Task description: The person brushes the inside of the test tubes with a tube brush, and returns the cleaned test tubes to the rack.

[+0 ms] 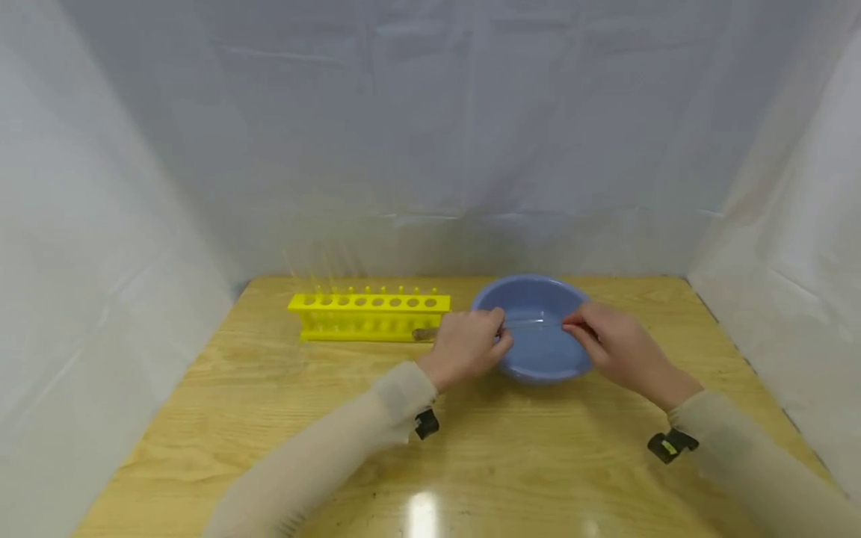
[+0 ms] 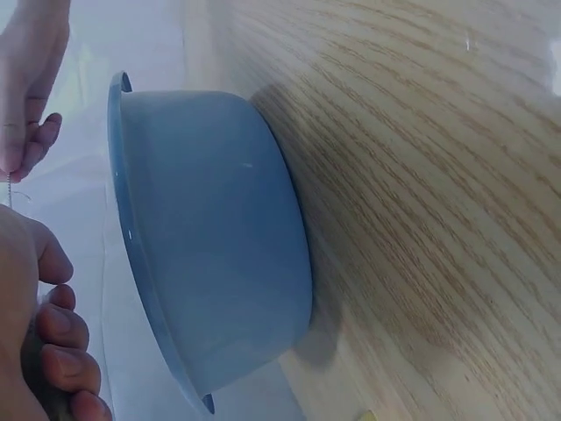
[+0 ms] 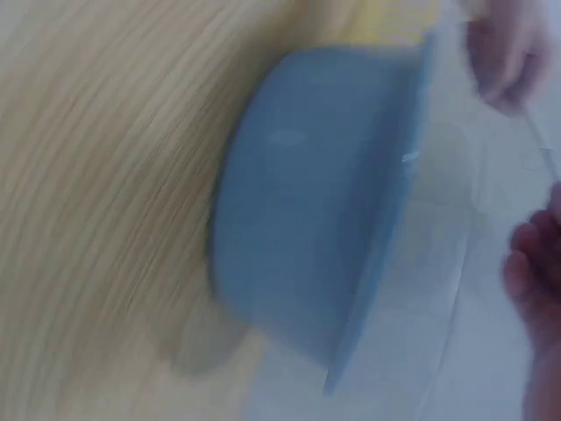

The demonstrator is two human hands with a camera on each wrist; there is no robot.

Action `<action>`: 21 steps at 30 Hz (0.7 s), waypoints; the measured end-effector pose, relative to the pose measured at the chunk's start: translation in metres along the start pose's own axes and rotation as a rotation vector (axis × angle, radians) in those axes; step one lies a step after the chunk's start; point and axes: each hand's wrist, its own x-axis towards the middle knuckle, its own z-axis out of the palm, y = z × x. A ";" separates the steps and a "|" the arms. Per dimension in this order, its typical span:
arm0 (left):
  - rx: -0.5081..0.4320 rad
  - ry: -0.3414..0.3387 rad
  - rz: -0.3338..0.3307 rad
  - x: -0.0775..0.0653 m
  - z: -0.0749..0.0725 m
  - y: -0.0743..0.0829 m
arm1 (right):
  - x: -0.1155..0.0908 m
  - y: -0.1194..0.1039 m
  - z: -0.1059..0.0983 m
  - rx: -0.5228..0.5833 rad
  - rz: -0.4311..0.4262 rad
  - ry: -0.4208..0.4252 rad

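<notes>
Bench (image 1: pixel 511 463) gleaming before basin (image 1: pixel 541 355), pale sheeting (image 1: pixel 464 112) hanging behind; left hand (image 1: pixel 467 344) gripping brush (image 1: pixel 424 334), right hand (image 1: pixel 617 347) pinching thin shaft (image 1: pixel 528 323).

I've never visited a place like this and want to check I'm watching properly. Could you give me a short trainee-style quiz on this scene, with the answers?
1. True or false: in the head view, the long yellow plastic rack stands to the left of the round blue plastic basin.

2. In the head view, what shows directly behind the thin, straight, pale object where it runs between the left hand and the right hand?
A) the rack
B) the basin
C) the wooden tabletop

3. How many round holes run along the top of the rack?

Key:
1. True
2. B
3. Eight
</notes>
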 end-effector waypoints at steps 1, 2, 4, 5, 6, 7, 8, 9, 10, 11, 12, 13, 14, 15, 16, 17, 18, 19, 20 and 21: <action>0.007 0.001 0.001 0.001 0.000 0.000 | 0.000 -0.001 -0.002 0.066 0.083 -0.031; 0.016 0.001 0.003 0.001 -0.001 0.001 | 0.001 -0.001 -0.003 0.132 0.170 -0.063; 0.035 0.004 0.007 0.001 -0.001 0.002 | 0.004 -0.003 -0.008 0.269 0.355 -0.136; 0.044 0.006 0.010 0.001 -0.002 0.002 | 0.006 -0.003 -0.010 0.333 0.446 -0.171; 0.052 0.009 0.015 0.001 -0.002 0.003 | 0.008 -0.002 -0.011 0.396 0.534 -0.205; 0.060 0.017 0.020 0.001 -0.003 0.003 | 0.010 -0.002 -0.013 0.455 0.617 -0.236; 0.068 0.026 0.026 0.000 -0.003 0.004 | 0.013 -0.002 -0.015 0.514 0.693 -0.261; 0.077 0.040 0.034 0.001 -0.003 0.004 | 0.015 -0.001 -0.016 0.579 0.765 -0.280; 0.084 0.054 0.043 0.001 -0.004 0.004 | 0.017 0.000 -0.017 0.639 0.824 -0.293; 0.091 0.067 0.052 0.001 -0.003 0.004 | 0.019 0.001 -0.017 0.702 0.877 -0.299; 0.101 0.080 0.063 0.001 -0.003 0.004 | 0.020 0.001 -0.018 0.765 0.926 -0.303; 0.109 0.094 0.072 0.001 -0.003 0.004 | 0.022 0.001 -0.019 0.827 0.969 -0.305; 0.116 0.102 0.080 0.001 -0.003 0.004 | 0.022 0.001 -0.020 0.885 1.007 -0.304; 0.121 0.107 0.088 0.001 -0.003 0.004 | 0.022 0.001 -0.020 0.933 1.037 -0.302; 0.123 0.105 0.088 0.002 -0.003 0.004 | 0.022 0.001 -0.020 0.966 1.059 -0.300; 0.124 0.100 0.085 0.002 -0.003 0.004 | 0.022 0.002 -0.020 0.983 1.067 -0.298; 0.122 0.092 0.079 0.002 -0.003 0.004 | 0.021 0.001 -0.019 0.975 1.063 -0.294; 0.113 0.081 0.069 0.002 -0.002 0.003 | 0.019 0.001 -0.017 0.947 1.042 -0.287; 0.102 0.069 0.057 0.002 -0.002 0.003 | 0.018 0.001 -0.015 0.906 1.012 -0.277; 0.086 0.055 0.043 0.002 -0.002 0.003 | 0.015 0.001 -0.013 0.854 0.969 -0.262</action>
